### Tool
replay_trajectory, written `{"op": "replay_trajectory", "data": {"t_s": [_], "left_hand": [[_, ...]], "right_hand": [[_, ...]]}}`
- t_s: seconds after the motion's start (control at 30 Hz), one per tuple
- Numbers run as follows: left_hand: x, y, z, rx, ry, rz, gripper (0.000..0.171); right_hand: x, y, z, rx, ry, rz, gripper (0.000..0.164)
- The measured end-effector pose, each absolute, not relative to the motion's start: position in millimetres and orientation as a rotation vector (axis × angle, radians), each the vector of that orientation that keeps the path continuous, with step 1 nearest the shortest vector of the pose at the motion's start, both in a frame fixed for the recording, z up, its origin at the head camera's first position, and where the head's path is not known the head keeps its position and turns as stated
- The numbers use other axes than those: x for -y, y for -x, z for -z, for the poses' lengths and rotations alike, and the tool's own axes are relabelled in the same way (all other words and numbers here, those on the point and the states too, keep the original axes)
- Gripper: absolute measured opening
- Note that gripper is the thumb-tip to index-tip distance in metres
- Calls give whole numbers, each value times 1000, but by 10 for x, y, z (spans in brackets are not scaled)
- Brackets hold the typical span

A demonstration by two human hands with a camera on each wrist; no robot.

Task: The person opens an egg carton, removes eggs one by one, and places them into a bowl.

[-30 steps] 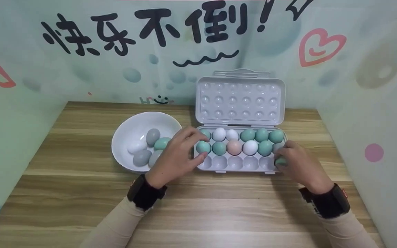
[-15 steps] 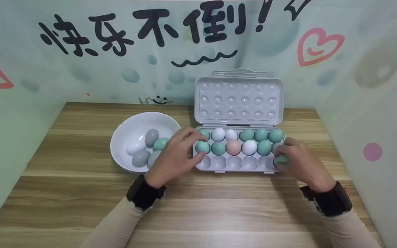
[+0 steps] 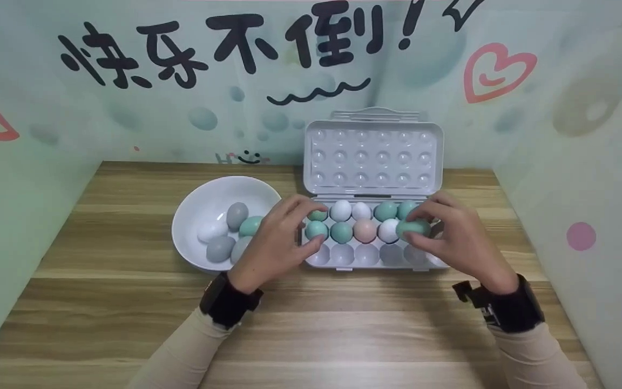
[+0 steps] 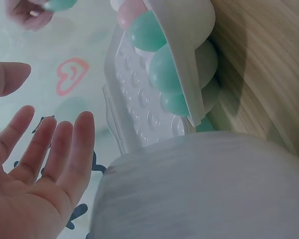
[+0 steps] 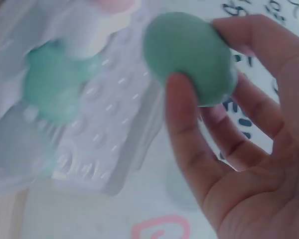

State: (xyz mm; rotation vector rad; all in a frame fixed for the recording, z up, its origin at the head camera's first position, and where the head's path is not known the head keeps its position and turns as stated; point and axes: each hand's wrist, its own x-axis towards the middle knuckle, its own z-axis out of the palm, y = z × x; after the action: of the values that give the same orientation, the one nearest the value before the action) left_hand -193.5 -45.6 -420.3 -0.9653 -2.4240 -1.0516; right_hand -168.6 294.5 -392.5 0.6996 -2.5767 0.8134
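My right hand (image 3: 465, 246) pinches a green egg (image 3: 412, 230) between thumb and fingers, above the right part of an opened egg box (image 3: 366, 254). In the right wrist view this egg (image 5: 189, 55) is plainly held off the box. The back and middle rows hold green, white and pinkish eggs; bare cups show in the front row, whose right end is partly behind my hand. At the left end of the box is my left hand (image 3: 273, 246), holding nothing. In the left wrist view its fingers (image 4: 79, 149) are spread and loosely extended.
A white bowl (image 3: 195, 202) stands left of the box, with grey, white and green eggs inside, partly behind my left hand. The dimpled lid (image 3: 373, 156) stands raised at the back. Behind the wooden table (image 3: 343, 335) hangs a printed backdrop (image 3: 170, 124).
My right hand has lifted the green egg from the box's front right corner and moved it leftward and farther back. The left hand has stayed in place.
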Motion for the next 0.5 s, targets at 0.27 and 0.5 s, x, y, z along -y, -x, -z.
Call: {"op": "replay_trajectory", "data": {"t_s": [0.27, 0.5], "left_hand": [[381, 1928, 4157, 2372, 1002, 1131, 57], [344, 1915, 4138, 2290, 1038, 1144, 62]], "right_hand": [[-2502, 1748, 3754, 2453, -652, -1178, 21], [-2208, 1786, 3781, 2370, -637, -1456, 21]]}}
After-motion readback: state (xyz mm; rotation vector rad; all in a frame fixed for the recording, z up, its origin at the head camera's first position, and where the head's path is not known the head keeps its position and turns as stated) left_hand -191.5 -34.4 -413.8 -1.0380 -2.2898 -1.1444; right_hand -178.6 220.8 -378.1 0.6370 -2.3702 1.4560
